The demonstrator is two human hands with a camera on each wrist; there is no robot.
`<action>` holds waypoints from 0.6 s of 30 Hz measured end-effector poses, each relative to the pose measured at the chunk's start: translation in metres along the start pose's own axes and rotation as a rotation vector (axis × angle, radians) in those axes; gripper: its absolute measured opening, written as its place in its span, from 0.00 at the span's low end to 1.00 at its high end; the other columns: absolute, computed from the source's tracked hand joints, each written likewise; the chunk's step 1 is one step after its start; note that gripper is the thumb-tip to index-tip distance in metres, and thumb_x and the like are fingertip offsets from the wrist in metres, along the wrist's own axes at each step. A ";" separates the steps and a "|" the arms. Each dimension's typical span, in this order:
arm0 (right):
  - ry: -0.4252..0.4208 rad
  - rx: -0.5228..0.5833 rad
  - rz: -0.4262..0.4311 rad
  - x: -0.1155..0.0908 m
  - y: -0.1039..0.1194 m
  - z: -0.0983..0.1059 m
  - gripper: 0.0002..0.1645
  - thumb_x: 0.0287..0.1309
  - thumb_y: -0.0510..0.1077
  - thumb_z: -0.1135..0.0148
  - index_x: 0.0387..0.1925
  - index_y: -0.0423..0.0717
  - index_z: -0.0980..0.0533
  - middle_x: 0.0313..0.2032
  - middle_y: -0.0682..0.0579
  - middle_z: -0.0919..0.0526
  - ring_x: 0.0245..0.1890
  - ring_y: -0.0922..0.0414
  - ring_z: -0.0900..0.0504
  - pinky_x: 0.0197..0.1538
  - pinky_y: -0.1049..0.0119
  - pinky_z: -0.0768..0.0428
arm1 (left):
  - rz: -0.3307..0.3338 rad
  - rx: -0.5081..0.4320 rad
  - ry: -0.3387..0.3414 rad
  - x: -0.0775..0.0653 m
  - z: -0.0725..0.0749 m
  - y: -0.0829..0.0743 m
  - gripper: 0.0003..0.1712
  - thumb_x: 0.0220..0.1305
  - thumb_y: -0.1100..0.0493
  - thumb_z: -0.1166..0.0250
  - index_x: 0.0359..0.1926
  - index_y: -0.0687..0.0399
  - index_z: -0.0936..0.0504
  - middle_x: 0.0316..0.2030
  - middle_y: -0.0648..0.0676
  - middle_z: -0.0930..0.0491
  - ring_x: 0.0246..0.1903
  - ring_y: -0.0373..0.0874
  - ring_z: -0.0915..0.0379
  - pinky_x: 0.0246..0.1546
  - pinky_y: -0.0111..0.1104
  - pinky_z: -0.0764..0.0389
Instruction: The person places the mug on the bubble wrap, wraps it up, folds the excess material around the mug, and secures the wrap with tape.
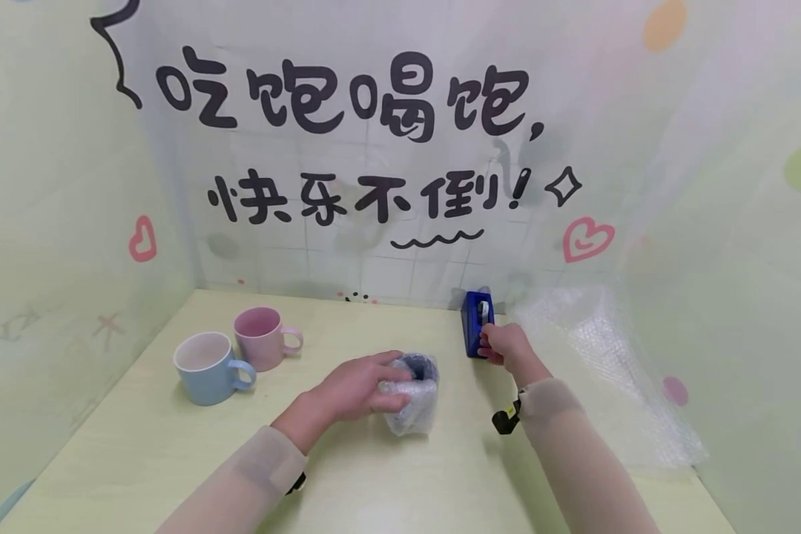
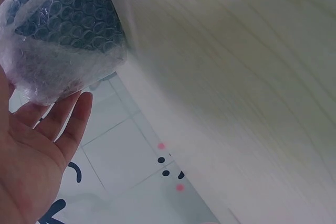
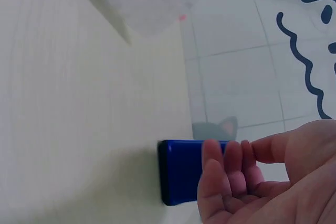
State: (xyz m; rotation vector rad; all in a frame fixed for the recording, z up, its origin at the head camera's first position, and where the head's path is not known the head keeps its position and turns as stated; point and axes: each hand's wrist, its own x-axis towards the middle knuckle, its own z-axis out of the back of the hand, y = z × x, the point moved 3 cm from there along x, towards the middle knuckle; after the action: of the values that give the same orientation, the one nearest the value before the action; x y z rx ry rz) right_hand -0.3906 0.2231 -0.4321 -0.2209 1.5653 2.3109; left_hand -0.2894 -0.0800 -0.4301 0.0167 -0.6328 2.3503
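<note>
My left hand [image 1: 363,386] holds a bubble-wrapped thing, hollow like a cup [image 1: 414,408], standing upright on the table. Its fingers lie over the top rim and the thumb along the near side. The wrist view on the left shows the clear bubble wrap [image 2: 79,19] with a dark bluish surface beneath. At the near end of a blue tape dispenser [image 1: 474,326], my right hand [image 1: 509,345] pinches the tape, thumb against curled fingertips; the tape's end is hidden by the fingers. In the right wrist view the dispenser [image 3: 181,174] shows behind the fingers.
On the left stand a light blue mug [image 1: 207,378] and a pink mug [image 1: 260,348], handles to the right. A flat sheet of bubble wrap [image 1: 587,386] covers the right side of the table [image 1: 374,489]. A printed wall sheet [image 1: 387,274] closes off the back.
</note>
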 end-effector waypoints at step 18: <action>-0.045 0.447 0.105 -0.021 -0.038 -0.014 0.12 0.76 0.39 0.47 0.49 0.35 0.22 0.58 0.39 0.18 0.49 0.58 0.16 0.55 0.73 0.14 | 0.026 -0.036 0.008 -0.001 -0.002 0.002 0.30 0.74 0.40 0.33 0.69 0.51 0.14 0.79 0.63 0.28 0.74 0.66 0.25 0.71 0.59 0.21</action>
State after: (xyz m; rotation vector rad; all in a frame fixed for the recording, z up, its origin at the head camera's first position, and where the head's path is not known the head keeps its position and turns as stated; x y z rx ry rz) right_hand -0.3580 0.2191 -0.4636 0.0252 2.0564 1.9512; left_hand -0.2896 -0.0805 -0.4326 -0.0176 -0.6752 2.3625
